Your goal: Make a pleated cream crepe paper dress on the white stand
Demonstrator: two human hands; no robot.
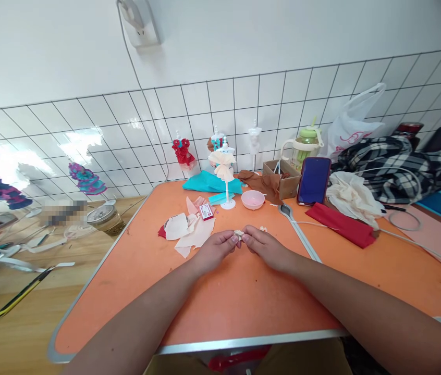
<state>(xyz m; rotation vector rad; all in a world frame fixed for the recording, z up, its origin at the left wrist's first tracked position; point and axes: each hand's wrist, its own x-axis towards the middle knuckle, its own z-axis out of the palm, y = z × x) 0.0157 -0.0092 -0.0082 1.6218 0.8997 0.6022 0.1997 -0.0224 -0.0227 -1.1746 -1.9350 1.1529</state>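
Over the middle of the orange table, my left hand (220,246) and my right hand (260,242) meet fingertip to fingertip. Both pinch a small cream-coloured piece (238,234), which looks like folded paper or cloth; the fingers cover much of it. Beyond them stands a miniature dress form (226,190) on a white base, wearing a ruffled cream dress (222,160). A pink bowl (253,200) is to its right. Cream sheet scraps (195,237) and a small red-and-white box (206,211) lie left of my hands. Tiny cream bits (263,228) rest just beyond my right hand.
Along the wall are a red-dressed form (183,153), turquoise sheets (210,182), a cardboard box (283,179) and an upright phone (314,180). A grey spoon-shaped tool (286,211), a red folded sheet (341,225) and crumpled cream material (353,198) occupy the right. A yellow-black cutter (23,292) lies on the wooden surface, left.
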